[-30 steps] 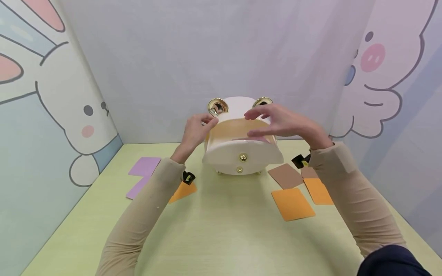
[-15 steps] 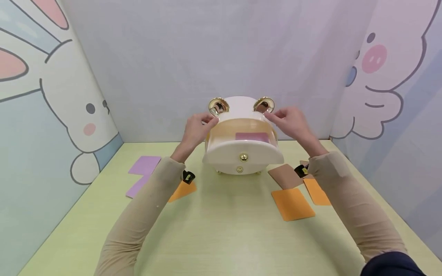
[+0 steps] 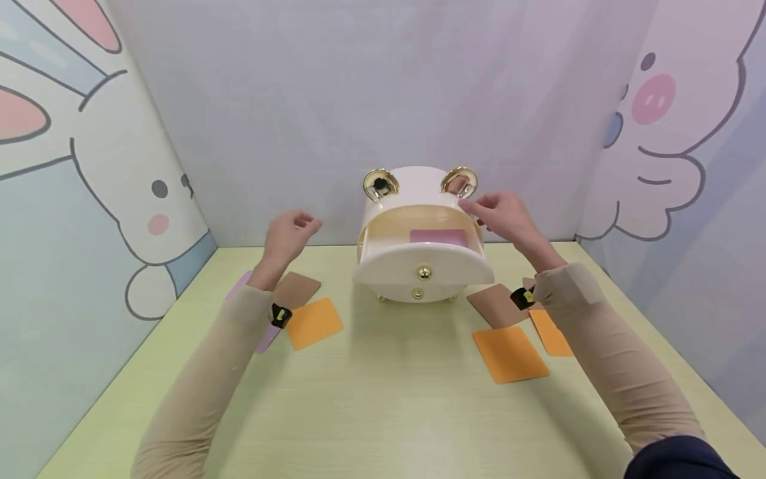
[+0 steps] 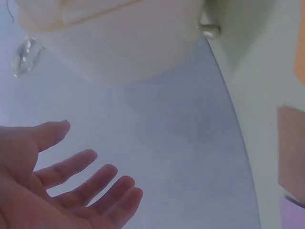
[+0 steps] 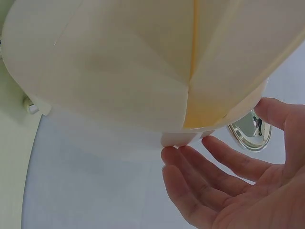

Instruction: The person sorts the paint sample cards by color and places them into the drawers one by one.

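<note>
A rounded white drawer box (image 3: pixel 415 186) with two gold ears stands at the far middle of the table. Its upper drawer (image 3: pixel 391 267) is pulled out, and a purple card (image 3: pixel 439 236) lies inside. My right hand (image 3: pixel 505 214) touches the box's right side just below the gold ear (image 3: pixel 459 183). In the right wrist view the thumb and fingertips (image 5: pixel 174 155) rest along the shell, spread rather than wrapped round it. My left hand (image 3: pixel 289 234) hangs in the air left of the box, apart from it. In the left wrist view its fingers (image 4: pixel 109 174) are loosely bent and hold nothing.
On the left lie an orange card (image 3: pixel 314 324), a brown card (image 3: pixel 297 290) and purple cards (image 3: pixel 238 285) partly under the sleeve. On the right are a brown card (image 3: pixel 495 305) and orange cards (image 3: pixel 510 354). Walls close in the table (image 3: pixel 407 399) on three sides.
The right hand has moved from over the open drawer to the box's right side, leaving the purple card visible inside. The left hand has left the box's left side and moved leftward.
</note>
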`<state>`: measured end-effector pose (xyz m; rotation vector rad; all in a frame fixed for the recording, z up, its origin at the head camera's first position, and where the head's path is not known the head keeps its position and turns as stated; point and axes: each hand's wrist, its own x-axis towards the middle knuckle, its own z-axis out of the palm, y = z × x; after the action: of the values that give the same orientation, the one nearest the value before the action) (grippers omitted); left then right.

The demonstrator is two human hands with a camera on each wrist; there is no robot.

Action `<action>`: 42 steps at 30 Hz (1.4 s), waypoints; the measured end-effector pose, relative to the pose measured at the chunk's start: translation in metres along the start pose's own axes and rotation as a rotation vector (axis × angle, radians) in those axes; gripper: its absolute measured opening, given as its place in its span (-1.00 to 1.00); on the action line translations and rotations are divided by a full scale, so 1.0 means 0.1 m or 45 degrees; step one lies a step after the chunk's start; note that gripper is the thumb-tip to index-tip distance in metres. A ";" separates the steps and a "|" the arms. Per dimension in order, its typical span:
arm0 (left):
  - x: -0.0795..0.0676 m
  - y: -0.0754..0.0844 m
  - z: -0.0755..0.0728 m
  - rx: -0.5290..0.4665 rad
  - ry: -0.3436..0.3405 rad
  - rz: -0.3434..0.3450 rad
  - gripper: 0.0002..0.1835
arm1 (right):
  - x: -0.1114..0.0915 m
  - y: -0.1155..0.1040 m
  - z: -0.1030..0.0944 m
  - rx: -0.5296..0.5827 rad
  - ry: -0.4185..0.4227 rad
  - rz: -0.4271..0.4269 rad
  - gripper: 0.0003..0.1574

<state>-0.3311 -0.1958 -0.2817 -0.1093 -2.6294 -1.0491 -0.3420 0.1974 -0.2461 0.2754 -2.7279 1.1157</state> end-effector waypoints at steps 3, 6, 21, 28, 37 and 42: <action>-0.01 -0.25 -0.07 0.093 -0.027 -0.097 -0.50 | -0.01 0.02 -0.02 0.002 0.002 0.009 -0.21; -0.02 -0.48 -0.10 0.198 -0.046 -0.184 -0.46 | -0.03 0.04 -0.05 0.007 0.009 0.015 -0.20; -0.18 -1.27 0.02 0.344 -0.351 -0.571 -0.17 | -0.10 0.07 -0.07 0.027 0.038 0.065 -0.19; -0.25 -1.37 0.04 0.399 -0.357 -0.607 -0.05 | -0.09 0.07 -0.04 0.027 0.035 0.065 -0.18; -0.28 -1.34 0.02 0.383 -0.270 -0.642 -0.06 | -0.11 0.06 -0.02 0.043 0.037 0.058 -0.21; -0.21 -1.27 -0.04 0.354 -0.204 -0.589 -0.09 | -0.12 0.06 -0.04 0.032 0.043 0.054 -0.19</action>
<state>-0.3337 -0.2908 -0.3693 0.5190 -2.9970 -0.8109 -0.3312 0.2058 -0.2502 0.2009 -2.7039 1.1562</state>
